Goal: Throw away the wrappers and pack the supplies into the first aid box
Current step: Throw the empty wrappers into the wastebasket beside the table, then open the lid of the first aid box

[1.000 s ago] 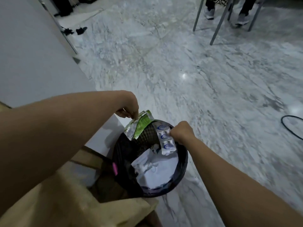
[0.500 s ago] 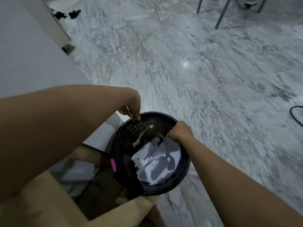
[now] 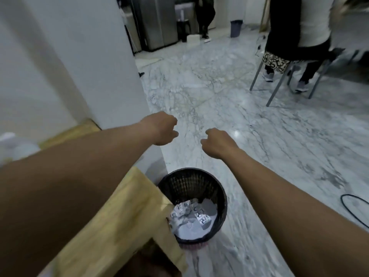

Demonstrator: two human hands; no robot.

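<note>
The wrappers [image 3: 190, 213] lie inside the black mesh bin [image 3: 219, 198], on top of white crumpled paper, at the side of the bin that sits under the corner of the wooden table [image 3: 127, 212]. The bin stands on the marble floor [image 3: 279, 146], touching or just beside that table corner. So the throwing-away part looks done, and the step in hand is probably the turn to the supplies and the first aid box, neither of which shows in this view.

To do that well, the person should look to the table top, check that no wrapper is left among the supplies, and pick up the larger supplies first so they sit flat in the box, taking care that nothing is swept off the table edge into the bin below.

Both hands hang in the air above the floor, beyond the bin's far rim and well apart from it. The left hand [image 3: 162, 131] is loosely curled with fingers half bent, holding nothing. The right hand [image 3: 216, 142] is likewise loosely curled and empty, touching nothing
</note>
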